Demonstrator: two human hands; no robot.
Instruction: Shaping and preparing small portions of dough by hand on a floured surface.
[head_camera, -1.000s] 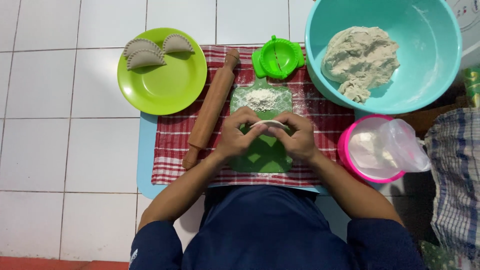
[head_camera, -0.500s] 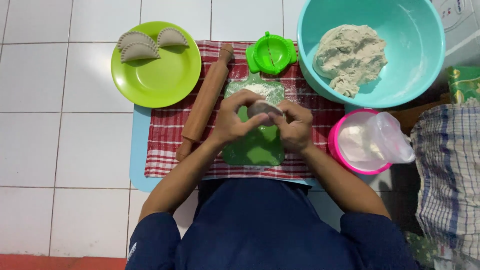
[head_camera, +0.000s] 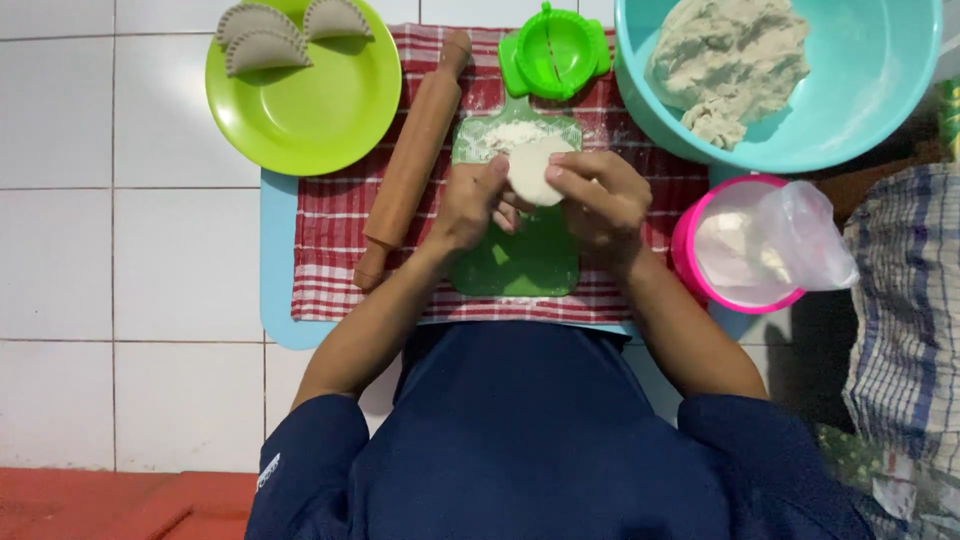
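Note:
My left hand (head_camera: 470, 205) and my right hand (head_camera: 598, 203) together pinch a flat round disc of pale dough (head_camera: 537, 168) by its edges. They hold it just above a green cutting board (head_camera: 520, 255) dusted with flour at its far end. The board lies on a red checked cloth (head_camera: 330, 270). A wooden rolling pin (head_camera: 412, 158) rests on the cloth left of my left hand. A green round dumpling press (head_camera: 553, 52) sits beyond the board.
A lime-green plate (head_camera: 310, 110) at the far left carries three folded dumplings (head_camera: 262, 35). A turquoise bowl (head_camera: 860, 100) at the far right holds a lump of dough (head_camera: 725, 55). A pink bowl (head_camera: 695, 250) with a plastic bag of white powder stands beside my right forearm. A plaid cloth (head_camera: 905, 320) lies on the right.
The dough between my fingers has spread from a small piece into a flat disc. Both hands have lifted slightly toward the floured end of the board.

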